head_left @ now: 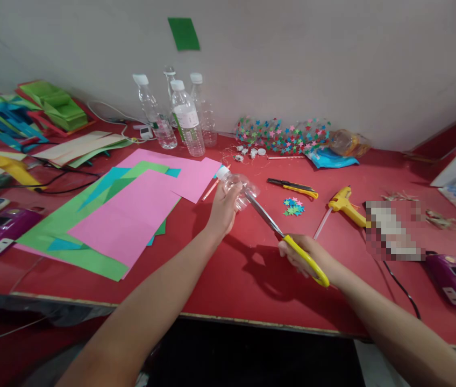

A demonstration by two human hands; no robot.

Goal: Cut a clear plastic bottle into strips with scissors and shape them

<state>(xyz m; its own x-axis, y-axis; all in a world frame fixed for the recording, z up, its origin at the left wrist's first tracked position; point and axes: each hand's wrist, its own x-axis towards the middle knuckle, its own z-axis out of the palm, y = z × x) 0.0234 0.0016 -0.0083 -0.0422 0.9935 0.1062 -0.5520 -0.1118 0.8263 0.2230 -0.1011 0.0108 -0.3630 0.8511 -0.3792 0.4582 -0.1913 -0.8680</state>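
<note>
My left hand [225, 207] is closed around a clear plastic bottle top [248, 185] with a white cap, held above the red table. In my right hand [306, 255] is a pair of scissors [266, 215] with yellow handles. Their blades reach up and left to the bottle top's edge; whether they are cutting into it I cannot tell. Just beyond the scissors lie a box cutter [292, 187] with a yellow and black body and a small pile of paper stars [293, 206]. Coloured paper sheets [131, 215] spread to the left of my left hand.
Several plastic bottles [190, 121] stand against the wall. Right of them lies a clear bottle covered with coloured stars [284, 133]. A yellow glue gun [349, 206] rests at right, near a purple power strip [454, 282]. Another power strip [8, 231] sits far left.
</note>
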